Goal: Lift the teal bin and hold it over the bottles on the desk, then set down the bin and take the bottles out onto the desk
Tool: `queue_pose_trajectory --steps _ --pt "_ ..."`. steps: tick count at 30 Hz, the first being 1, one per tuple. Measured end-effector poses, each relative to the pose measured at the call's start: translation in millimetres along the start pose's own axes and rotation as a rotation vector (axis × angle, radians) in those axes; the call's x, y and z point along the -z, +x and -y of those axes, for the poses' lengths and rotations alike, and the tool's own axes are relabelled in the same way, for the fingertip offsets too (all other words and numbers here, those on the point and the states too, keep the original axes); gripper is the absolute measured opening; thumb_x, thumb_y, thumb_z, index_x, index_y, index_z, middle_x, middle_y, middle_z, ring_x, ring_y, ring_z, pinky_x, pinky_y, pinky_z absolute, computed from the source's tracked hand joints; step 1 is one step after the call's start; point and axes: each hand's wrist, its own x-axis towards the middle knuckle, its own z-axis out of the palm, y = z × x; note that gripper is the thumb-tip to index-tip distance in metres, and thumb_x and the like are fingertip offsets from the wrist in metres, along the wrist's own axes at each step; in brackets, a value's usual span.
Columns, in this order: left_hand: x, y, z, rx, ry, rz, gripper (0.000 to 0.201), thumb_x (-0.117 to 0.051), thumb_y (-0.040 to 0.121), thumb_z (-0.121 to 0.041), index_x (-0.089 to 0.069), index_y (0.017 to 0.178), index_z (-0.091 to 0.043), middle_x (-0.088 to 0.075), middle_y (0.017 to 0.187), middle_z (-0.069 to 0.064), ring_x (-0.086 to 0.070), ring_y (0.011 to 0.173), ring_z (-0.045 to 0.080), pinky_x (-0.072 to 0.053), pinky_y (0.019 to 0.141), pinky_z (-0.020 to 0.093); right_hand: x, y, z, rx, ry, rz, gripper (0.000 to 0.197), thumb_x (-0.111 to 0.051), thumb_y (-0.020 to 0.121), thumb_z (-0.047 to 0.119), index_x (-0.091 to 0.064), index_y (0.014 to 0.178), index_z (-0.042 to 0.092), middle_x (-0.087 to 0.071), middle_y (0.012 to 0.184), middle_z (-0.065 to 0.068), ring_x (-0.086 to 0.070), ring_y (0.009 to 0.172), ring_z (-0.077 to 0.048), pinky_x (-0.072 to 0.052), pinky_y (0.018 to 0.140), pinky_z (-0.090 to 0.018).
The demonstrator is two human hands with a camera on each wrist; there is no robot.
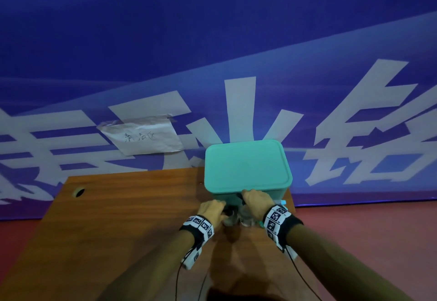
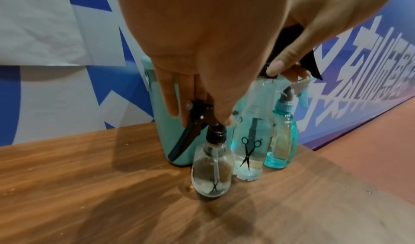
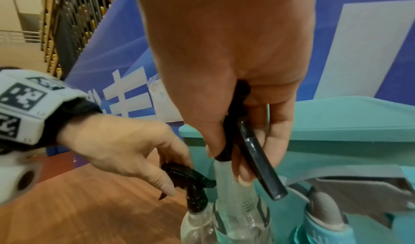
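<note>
Clear round spray bottle (image 2: 212, 169) stands on the wooden desk (image 2: 89, 185), left hand (image 2: 202, 52) pinching its black trigger head. Right hand (image 3: 235, 70) grips the taller clear bottle (image 2: 252, 141) beside it. Both grasps look set; lifting straight up likely comes next, clear of the teal bin (image 1: 246, 166).

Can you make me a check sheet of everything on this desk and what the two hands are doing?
Surface: wooden desk, round hole near its far left corner.
Job's things: small round clear spray bottle; taller clear spray bottle with scissors print; both stand upright.
Clutter: teal spray bottle; teal lidded box behind.
Grip: left hand holds the small bottle's black sprayer; right hand holds the taller bottle's sprayer.
Cables: black wires from the wristbands.
Surroundings: blue banner, taped paper note, red floor.
</note>
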Motion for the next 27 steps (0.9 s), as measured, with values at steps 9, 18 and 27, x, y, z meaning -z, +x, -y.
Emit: queue_pose_trajectory --steps 9,18,27 --pt "-8.7 -8.5 18.8 0.091 -0.022 0.097 0.014 -0.056 0.093 -0.020 -0.063 0.105 -0.017 -0.068 0.101 0.012 -0.066 0.094 0.035 -0.053 0.076 0.038 6.1 -4.2 3.1 0.043 0.000 0.062 0.029 -0.057 0.096 0.027 -0.057 0.117 0.007 -0.065 0.111 -0.014 -0.065 0.100 -0.033 -0.045 0.071 -0.036" --pt "-14.8 -66.6 101.9 0.173 -0.036 0.122 0.015 -0.050 0.094 -0.021 -0.063 0.099 -0.018 -0.070 0.096 0.009 -0.067 0.093 0.031 -0.052 0.077 0.037 6.4 9.3 106.1 0.239 -0.083 0.055 0.024 -0.056 0.093 0.032 -0.061 0.105 0.012 -0.066 0.105 -0.011 -0.066 0.096 -0.031 -0.044 0.069 -0.034" --pt "13.6 -98.1 245.2 0.322 -0.093 0.111 0.009 -0.057 0.094 -0.019 -0.065 0.098 -0.016 -0.069 0.092 0.006 -0.067 0.086 0.028 -0.058 0.076 0.040 17.1 70.1 231.0 0.127 0.079 -0.005 0.026 -0.054 0.095 0.033 -0.062 0.108 0.011 -0.067 0.106 -0.009 -0.065 0.097 -0.031 -0.045 0.072 -0.033"
